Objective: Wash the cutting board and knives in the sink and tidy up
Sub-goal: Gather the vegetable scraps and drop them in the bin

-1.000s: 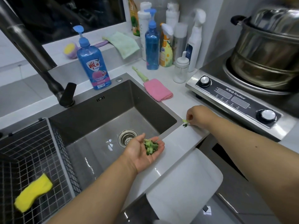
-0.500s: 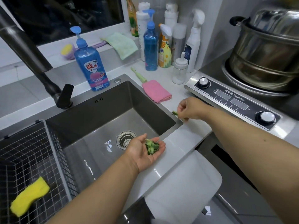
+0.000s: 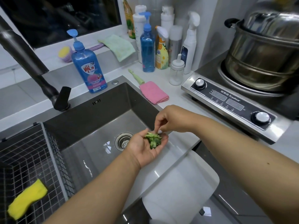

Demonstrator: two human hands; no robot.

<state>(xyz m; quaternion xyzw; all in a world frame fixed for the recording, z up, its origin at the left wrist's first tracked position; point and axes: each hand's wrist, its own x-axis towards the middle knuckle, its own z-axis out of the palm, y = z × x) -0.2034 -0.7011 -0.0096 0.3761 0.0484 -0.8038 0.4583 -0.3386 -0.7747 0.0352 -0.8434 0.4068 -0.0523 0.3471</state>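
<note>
Head view: green peel scraps heaped in left palm.

Dark window with white sill far behind the held scraps, pale grey countertop just beyond them, white tiled wall behind on the right, glossy grey cabinet fronts below, even indoor light.

The left hand lies palm up, fingers loosely cupped, its forearm running in from the near left. The right hand is just beyond and above it, palm down, wrist bent, fingers curled with the fingertips pinched together and touching the left palm. The right forearm comes in from the near right.
</note>
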